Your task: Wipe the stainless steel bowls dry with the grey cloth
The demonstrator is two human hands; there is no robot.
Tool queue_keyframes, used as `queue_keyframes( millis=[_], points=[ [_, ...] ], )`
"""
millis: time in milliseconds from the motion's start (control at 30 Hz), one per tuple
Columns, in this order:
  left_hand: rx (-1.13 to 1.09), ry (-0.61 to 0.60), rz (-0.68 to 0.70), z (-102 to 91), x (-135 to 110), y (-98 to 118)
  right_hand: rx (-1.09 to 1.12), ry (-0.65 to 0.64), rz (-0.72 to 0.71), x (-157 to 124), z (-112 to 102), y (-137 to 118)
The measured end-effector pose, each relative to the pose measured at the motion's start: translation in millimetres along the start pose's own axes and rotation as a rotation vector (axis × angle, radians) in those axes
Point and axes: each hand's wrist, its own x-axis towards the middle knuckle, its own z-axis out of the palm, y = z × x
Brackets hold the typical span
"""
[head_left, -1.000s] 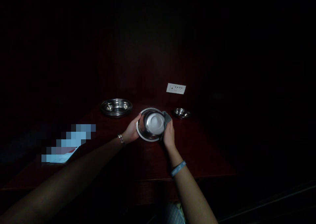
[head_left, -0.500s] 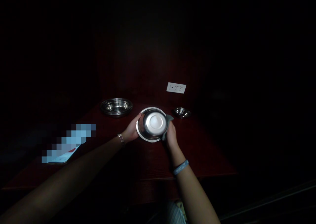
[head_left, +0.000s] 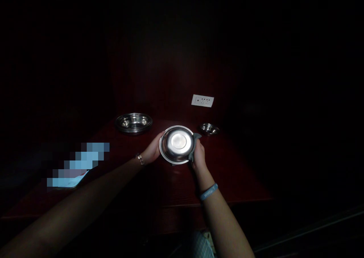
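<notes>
A shiny metal bowl (head_left: pixel 178 142) is held up over the table, its round underside facing me. My left hand (head_left: pixel 153 148) grips its left rim, with most of the fingers hidden behind the bowl. On the other side my right hand (head_left: pixel 199 154) is closed on a dark grey-green cloth (head_left: pixel 196 137) pressed against the right rim. Part of the cloth is out of sight behind the bowl. The left wrist carries a bracelet, the right a blue wristband.
The dark red table (head_left: pixel 170 191) bears stacked metal bowls (head_left: pixel 133 131) at back left and a smaller metal bowl (head_left: pixel 209 129) at back right. A partly blurred, lit flat device (head_left: pixel 71 180) lies on the left. A white socket panel (head_left: pixel 202 101) is on the back wall.
The bowl has turned slightly and shifted a little right, its underside now facing me more squarely. My left fingers have slid back off its visible side. Both hands still hold on.
</notes>
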Motion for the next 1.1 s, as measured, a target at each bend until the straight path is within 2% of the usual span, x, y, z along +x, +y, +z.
queue_keyframes(
  millis=[267,433,600,700,800,900,967,1033,1100],
  points=[
    [-0.029,0.098,-0.025,-7.8,5,3,-0.053,-0.169,0.061,4,-3,6],
    [-0.024,0.084,0.049,-12.0,5,2,-0.008,-0.211,0.063,6,-2,12],
    [-0.132,0.148,0.125,-10.9,8,6,0.069,-0.303,0.103,2,3,20],
    [-0.147,0.138,0.140,-9.2,9,10,0.066,-0.342,0.115,2,5,24],
    [-0.097,0.066,0.126,-5.3,5,9,0.082,-0.274,0.069,4,4,22],
    [0.006,-0.038,0.091,-2.2,-2,0,0.167,-0.103,0.019,9,2,16],
    [0.055,-0.065,0.035,-2.9,-5,-8,0.215,-0.017,0.015,13,-1,13],
    [0.092,-0.091,-0.023,-6.1,-6,-15,0.227,0.018,0.015,15,-4,12],
    [0.149,-0.098,-0.006,-10.6,-5,-18,0.214,0.022,-0.003,16,-6,11]
  ],
)
